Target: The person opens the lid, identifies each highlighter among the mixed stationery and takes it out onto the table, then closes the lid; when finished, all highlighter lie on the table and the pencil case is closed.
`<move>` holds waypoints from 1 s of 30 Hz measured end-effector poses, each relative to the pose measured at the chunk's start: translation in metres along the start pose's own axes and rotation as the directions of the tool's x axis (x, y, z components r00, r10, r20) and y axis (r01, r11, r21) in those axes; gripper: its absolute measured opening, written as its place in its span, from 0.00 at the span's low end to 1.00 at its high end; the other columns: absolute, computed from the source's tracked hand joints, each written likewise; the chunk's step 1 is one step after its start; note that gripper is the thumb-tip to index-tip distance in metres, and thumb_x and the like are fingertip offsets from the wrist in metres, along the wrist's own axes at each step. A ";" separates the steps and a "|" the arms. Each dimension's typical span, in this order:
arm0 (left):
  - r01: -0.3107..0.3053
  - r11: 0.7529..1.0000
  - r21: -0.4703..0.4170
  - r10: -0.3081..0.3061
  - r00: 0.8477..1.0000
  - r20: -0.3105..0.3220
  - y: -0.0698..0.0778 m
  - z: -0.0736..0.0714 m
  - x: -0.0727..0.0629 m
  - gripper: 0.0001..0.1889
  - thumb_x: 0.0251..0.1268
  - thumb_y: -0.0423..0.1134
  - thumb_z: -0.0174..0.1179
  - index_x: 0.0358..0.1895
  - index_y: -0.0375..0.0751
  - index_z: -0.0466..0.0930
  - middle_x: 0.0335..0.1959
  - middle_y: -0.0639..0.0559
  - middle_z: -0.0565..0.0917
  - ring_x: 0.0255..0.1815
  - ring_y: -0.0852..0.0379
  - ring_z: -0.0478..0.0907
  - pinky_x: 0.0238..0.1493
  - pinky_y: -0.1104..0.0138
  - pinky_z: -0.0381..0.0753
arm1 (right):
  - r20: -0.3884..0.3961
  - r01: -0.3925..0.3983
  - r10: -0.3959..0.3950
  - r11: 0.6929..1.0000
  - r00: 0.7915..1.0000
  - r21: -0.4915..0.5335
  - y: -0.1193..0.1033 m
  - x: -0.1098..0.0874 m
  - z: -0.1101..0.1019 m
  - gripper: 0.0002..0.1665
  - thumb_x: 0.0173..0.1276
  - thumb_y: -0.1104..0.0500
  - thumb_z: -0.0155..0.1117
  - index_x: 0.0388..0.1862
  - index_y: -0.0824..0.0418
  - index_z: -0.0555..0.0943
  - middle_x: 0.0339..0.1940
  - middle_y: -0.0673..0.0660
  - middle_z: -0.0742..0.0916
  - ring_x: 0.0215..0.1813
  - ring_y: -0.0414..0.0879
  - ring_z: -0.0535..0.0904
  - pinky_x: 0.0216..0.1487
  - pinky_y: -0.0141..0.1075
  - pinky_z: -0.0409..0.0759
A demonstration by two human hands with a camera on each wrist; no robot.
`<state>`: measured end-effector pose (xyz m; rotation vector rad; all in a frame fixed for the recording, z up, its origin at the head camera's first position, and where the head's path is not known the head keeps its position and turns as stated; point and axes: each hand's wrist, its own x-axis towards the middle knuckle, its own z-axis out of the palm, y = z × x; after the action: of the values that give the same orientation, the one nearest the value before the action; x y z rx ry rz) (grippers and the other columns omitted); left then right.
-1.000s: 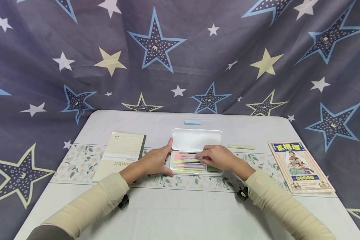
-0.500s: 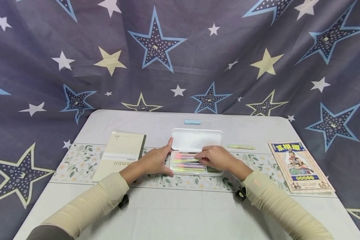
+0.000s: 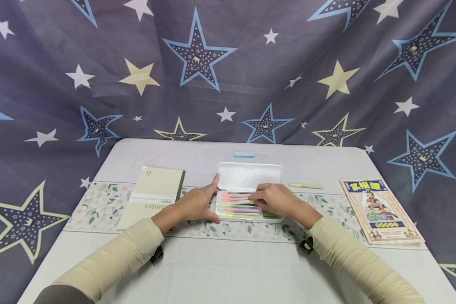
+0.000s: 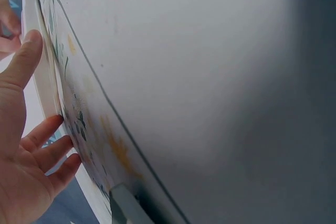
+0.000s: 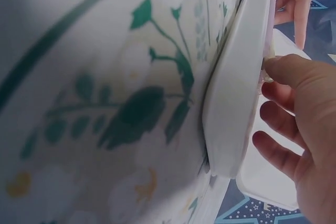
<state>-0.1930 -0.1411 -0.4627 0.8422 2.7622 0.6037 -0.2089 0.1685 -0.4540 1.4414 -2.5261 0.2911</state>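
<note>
A white pencil case (image 3: 220, 218) lies with its lid (image 3: 247, 175) folded back on the table. Several slim pastel markers (image 3: 235, 210) lie side by side in it, with a green item (image 3: 270, 214) in the right-hand compartment. My left hand (image 3: 198, 204) stands at the case's left end, fingers and thumb spread and touching it. My right hand (image 3: 276, 199) reaches in from the right; in the right wrist view its thumb and index finger pinch the end of a marker (image 5: 269, 72). The other fingers of that hand (image 5: 320, 119) hang loosely over the lid side.
A lined notebook (image 3: 152, 185) lies left of the case, close by the left forearm. Behind the lid is a light blue block (image 3: 244, 154). One yellow marker (image 3: 305, 185) lies right of the lid, and an illustrated book (image 3: 380, 211) lies far right. Star-patterned cloth (image 3: 228, 84) hangs behind.
The right hand and the marker ends at its fingertips have shifted only slightly. My left hand keeps its place at the case, and everything else lies as before.
</note>
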 end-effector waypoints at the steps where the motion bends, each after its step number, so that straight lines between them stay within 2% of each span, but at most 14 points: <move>1: 0.001 1.000 0.001 -0.001 1.000 0.000 0.000 0.000 0.000 0.78 0.41 0.67 0.78 0.83 0.41 0.27 0.67 0.52 0.78 0.64 0.52 0.80 0.66 0.56 0.77 | 0.004 0.002 -0.002 1.000 1.000 -0.005 0.000 0.000 0.000 0.13 0.66 0.61 0.73 0.49 0.52 0.91 0.28 0.47 0.84 0.23 0.33 0.68 0.25 0.24 0.67; 7: 0.003 1.000 0.010 -0.003 1.000 0.002 0.001 0.001 0.000 0.78 0.41 0.68 0.77 0.83 0.41 0.27 0.68 0.52 0.78 0.65 0.51 0.79 0.67 0.56 0.76 | 0.015 -0.028 0.028 1.000 0.999 -0.005 0.004 -0.007 -0.003 0.15 0.67 0.64 0.70 0.50 0.52 0.91 0.28 0.46 0.82 0.23 0.32 0.64 0.25 0.24 0.65; 12: 0.005 1.000 0.005 -0.005 1.000 0.004 0.001 -0.001 0.001 0.78 0.42 0.67 0.78 0.83 0.41 0.27 0.68 0.51 0.78 0.66 0.50 0.79 0.68 0.55 0.75 | -0.012 -0.056 0.056 0.998 0.998 0.004 0.009 -0.013 -0.006 0.16 0.66 0.65 0.69 0.49 0.51 0.91 0.32 0.47 0.85 0.25 0.32 0.71 0.28 0.26 0.72; 18: 0.012 1.000 -0.003 -0.012 1.000 0.010 0.001 -0.001 0.000 0.78 0.42 0.66 0.78 0.83 0.41 0.26 0.69 0.51 0.78 0.68 0.49 0.77 0.69 0.54 0.74 | -0.065 -0.059 0.060 0.998 0.996 0.016 0.014 -0.021 -0.011 0.13 0.63 0.62 0.76 0.47 0.53 0.92 0.33 0.49 0.87 0.26 0.36 0.77 0.29 0.30 0.77; 25: 0.016 1.000 -0.009 -0.016 1.000 0.013 0.003 -0.003 0.000 0.77 0.42 0.66 0.78 0.83 0.40 0.27 0.69 0.51 0.78 0.67 0.49 0.78 0.69 0.53 0.74 | -0.042 -0.107 0.109 0.994 0.993 0.031 0.020 -0.031 -0.017 0.14 0.65 0.64 0.73 0.48 0.52 0.91 0.35 0.49 0.88 0.31 0.38 0.81 0.32 0.32 0.80; 30: 0.016 1.000 -0.005 -0.016 1.000 0.015 0.003 -0.003 -0.001 0.77 0.43 0.66 0.78 0.83 0.40 0.27 0.69 0.51 0.77 0.68 0.48 0.77 0.70 0.53 0.74 | -0.061 -0.125 0.128 0.991 0.990 0.052 0.024 -0.039 -0.022 0.15 0.63 0.67 0.72 0.47 0.54 0.91 0.35 0.51 0.88 0.31 0.39 0.81 0.32 0.33 0.79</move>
<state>-0.1917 -0.1400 -0.4584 0.8199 2.7502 0.5988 -0.2087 0.2186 -0.4458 1.2692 -2.5795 0.4148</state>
